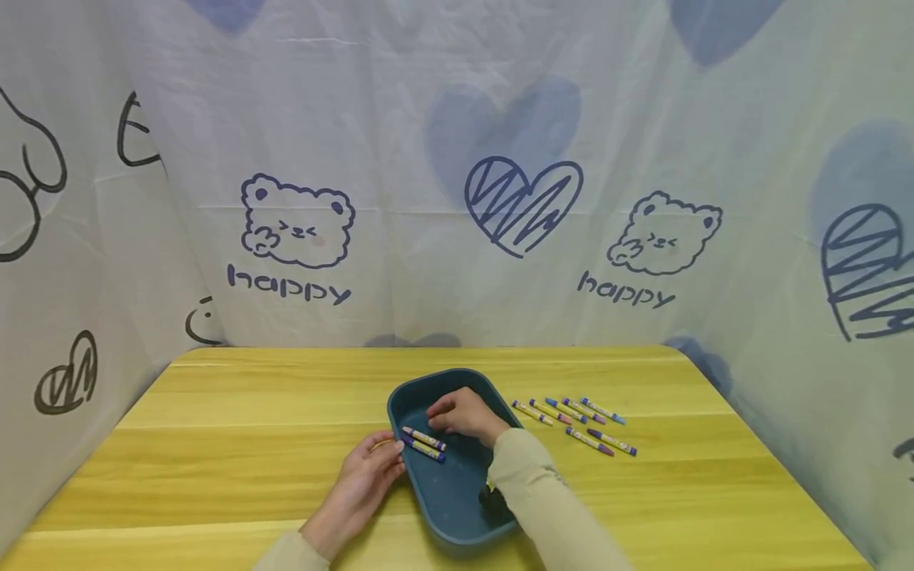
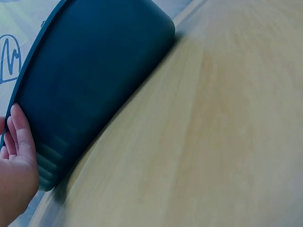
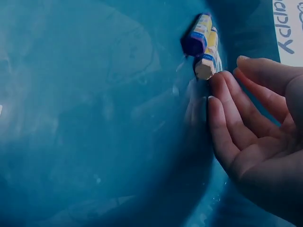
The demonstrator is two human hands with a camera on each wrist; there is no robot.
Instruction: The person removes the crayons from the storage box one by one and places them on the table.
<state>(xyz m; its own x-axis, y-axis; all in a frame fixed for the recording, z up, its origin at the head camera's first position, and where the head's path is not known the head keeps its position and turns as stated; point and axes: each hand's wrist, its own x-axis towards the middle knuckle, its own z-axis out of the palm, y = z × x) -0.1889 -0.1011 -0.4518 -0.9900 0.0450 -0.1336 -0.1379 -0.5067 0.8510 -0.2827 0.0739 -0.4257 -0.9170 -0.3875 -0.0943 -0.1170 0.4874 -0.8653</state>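
A dark teal plastic bin (image 1: 457,519) stands on the table, and my left hand (image 1: 367,472) pinches the rim of its left wall. The left wrist view shows those fingers (image 2: 21,132) lying along the bin's outer side at the rim. My right hand (image 1: 467,416) is inside the bin, fingers loosely bent with nothing between them. Two crayons lie side by side by the bin's left wall: a pale peach crayon (image 1: 424,438) and a purple crayon (image 1: 424,450). In the right wrist view the fingertips are right beside the end of the peach crayon (image 3: 205,70).
To the right of the bin, several crayons (image 1: 567,410) lie on the wooden table (image 1: 700,476). Two more crayons (image 1: 600,442) are nearer the front. A printed white cloth (image 1: 400,238) hangs behind the table and at both sides. Something black (image 1: 493,500) shows beneath the right sleeve.
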